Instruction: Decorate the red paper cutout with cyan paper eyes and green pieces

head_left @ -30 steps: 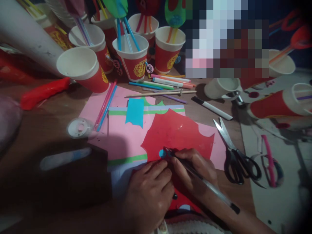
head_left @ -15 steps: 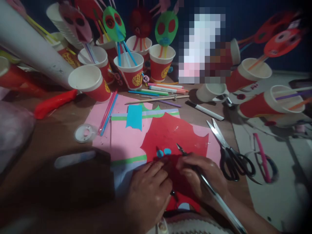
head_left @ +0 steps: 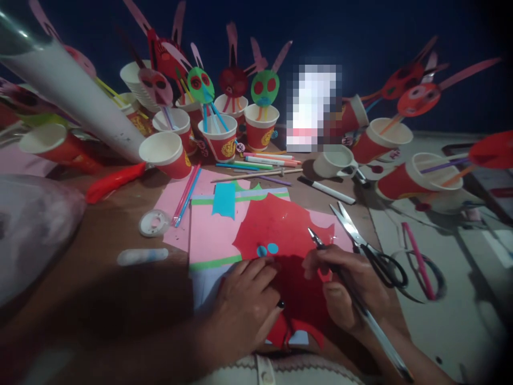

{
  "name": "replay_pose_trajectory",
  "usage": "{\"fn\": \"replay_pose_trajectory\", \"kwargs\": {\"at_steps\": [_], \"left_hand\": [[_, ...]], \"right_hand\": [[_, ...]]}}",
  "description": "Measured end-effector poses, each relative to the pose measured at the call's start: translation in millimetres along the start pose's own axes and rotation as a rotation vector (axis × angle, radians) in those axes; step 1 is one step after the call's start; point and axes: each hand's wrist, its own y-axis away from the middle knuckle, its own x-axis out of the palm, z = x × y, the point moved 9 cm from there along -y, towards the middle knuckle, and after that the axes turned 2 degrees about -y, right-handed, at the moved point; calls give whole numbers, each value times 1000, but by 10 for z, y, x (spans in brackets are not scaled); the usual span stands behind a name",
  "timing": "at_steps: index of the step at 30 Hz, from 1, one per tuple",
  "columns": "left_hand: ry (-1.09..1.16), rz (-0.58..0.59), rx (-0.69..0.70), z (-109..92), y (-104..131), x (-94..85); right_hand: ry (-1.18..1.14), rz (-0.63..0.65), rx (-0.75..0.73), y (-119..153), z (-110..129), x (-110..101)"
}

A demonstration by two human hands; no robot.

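My right hand (head_left: 355, 283) grips a pen (head_left: 379, 326) with a clear barrel, its metal tip pointing up and away over the red paper. That red paper (head_left: 276, 219) has scalloped edges and lies in front of me. Two small blue discs (head_left: 266, 249) rest on it. My left hand (head_left: 248, 297) lies on the paper's left part, fingers stretched toward the discs. A small black tip (head_left: 280, 304) shows beside its thumb; I cannot tell what it belongs to. Under the red sheet is pink paper (head_left: 216, 235) with green strips, and a blue paper piece (head_left: 224, 200) lies on it.
Black-handled scissors (head_left: 368, 246) lie open at the right. A marker (head_left: 326, 191), a white mug (head_left: 334, 162) and several pens (head_left: 256, 161) are behind. Red cups (head_left: 219, 141) with paper faces line the back. A tape roll (head_left: 154, 223) and glue stick (head_left: 143, 256) lie left.
My right hand with the pen has shifted right, and its tip is farther from the blue discs. My left hand stays on the red paper. The camera view has tilted up.
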Motion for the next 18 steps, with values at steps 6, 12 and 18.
{"fn": "replay_pose_trajectory", "kwargs": {"at_steps": [6, 12, 18], "left_hand": [[3, -19, 14, -6, -19, -38], [13, -56, 52, 2, -14, -26], [48, -45, 98, -9, -19, -15]], "right_hand": [[35, -41, 7, 18, -19, -39], [119, -64, -39, 106, -39, -44], [0, -54, 4, 198, -160, 9]]}}
